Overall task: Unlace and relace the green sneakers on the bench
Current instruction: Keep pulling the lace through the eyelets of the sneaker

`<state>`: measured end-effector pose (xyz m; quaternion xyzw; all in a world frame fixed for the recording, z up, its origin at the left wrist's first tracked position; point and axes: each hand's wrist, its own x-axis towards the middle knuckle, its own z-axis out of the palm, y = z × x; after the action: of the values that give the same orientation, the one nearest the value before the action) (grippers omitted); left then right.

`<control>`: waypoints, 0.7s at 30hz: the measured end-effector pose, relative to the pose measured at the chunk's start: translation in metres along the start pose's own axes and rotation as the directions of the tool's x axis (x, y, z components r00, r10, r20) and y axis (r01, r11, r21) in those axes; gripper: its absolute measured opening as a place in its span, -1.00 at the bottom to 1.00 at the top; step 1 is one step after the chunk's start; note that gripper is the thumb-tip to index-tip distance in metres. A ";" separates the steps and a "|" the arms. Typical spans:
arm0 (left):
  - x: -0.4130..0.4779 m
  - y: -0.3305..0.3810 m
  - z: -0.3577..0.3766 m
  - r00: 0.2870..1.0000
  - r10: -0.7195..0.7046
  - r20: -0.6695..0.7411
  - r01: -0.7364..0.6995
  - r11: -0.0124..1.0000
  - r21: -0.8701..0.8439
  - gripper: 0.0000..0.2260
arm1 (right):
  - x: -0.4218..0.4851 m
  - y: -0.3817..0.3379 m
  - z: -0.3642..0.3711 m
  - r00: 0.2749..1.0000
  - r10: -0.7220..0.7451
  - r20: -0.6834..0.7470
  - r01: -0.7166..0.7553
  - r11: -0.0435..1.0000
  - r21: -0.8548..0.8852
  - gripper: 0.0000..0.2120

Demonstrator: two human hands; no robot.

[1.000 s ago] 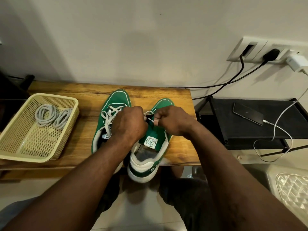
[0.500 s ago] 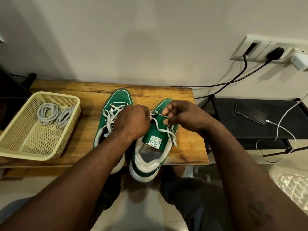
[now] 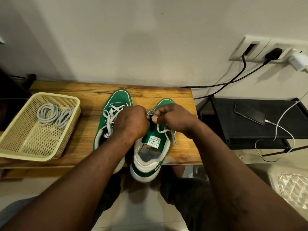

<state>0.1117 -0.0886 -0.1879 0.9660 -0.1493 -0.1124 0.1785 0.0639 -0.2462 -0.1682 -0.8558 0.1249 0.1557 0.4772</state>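
Driving this one remotely, quick notes on the step I'm at. Both green sneakers sit side by side on the wooden worktop, heels hanging over the near edge. I'm on the right-side sneaker, and the left-side sneaker is laced up. My right hand has its grip clamped on the white lace just above the tongue, thumb and finger pinched together. My left hand is curled in at the same spot, but the back of it hides the fingertips, so I can't tell what that grip is on. I reckon this is working the lace through an upper eyelet. What works for me is to pinch close to the tip, keep the lace flat with no twist in it, and pull in short, even tugs while the other hand steadies the eyelet edge. Watch the heel overhang too, since a hard yank could drag the shoe off. Spare laces sit coiled in the yellow basket off to the left.
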 end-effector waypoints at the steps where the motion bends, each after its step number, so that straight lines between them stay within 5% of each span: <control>1: 0.000 0.000 0.000 1.000 0.006 -0.002 -0.006 1.000 0.018 -0.88 | -0.006 -0.002 -0.009 0.996 -0.058 0.062 0.050 0.990 0.130 -0.90; 5: 0.001 -0.002 0.002 0.999 0.026 -0.018 -0.026 0.999 0.036 -0.83 | -0.027 -0.004 -0.033 0.893 -0.412 0.179 0.261 0.800 0.540 -0.90; 8: 0.002 -0.001 0.002 0.999 0.030 -0.012 -0.030 0.999 0.024 -0.80 | -0.034 0.005 -0.045 0.851 -0.445 0.278 0.195 0.759 0.621 -0.92; 10: 0.001 -0.001 0.001 0.999 0.032 -0.005 -0.032 0.999 0.015 -0.81 | -0.032 0.014 -0.050 0.888 -0.282 0.363 0.100 0.889 0.446 -0.90; 12: 0.001 -0.001 -0.001 0.999 0.036 0.006 -0.036 0.999 -0.012 -0.83 | -0.021 0.025 -0.047 0.966 0.009 0.259 -0.001 1.000 -0.031 -0.91; 14: 0.001 -0.001 -0.001 0.999 0.040 0.011 -0.039 0.998 -0.040 -0.84 | -0.013 0.033 -0.041 0.979 0.205 -0.006 -0.183 0.859 -0.478 -0.82; 16: 0.001 -0.001 -0.001 0.999 0.039 0.006 -0.039 0.998 -0.056 -0.84 | -0.010 0.032 -0.037 0.964 0.176 -0.198 -0.248 0.861 -0.443 -0.74; 21: 0.003 -0.002 -0.001 0.999 0.045 0.009 -0.045 0.998 -0.052 -0.83 | -0.005 0.003 -0.012 0.908 -0.169 -0.383 0.034 0.942 -0.335 -0.90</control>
<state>0.1149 -0.0875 -0.1887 0.9570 -0.1689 -0.1169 0.2049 0.0599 -0.2577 -0.1630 -0.9407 0.1490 -0.0326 0.3030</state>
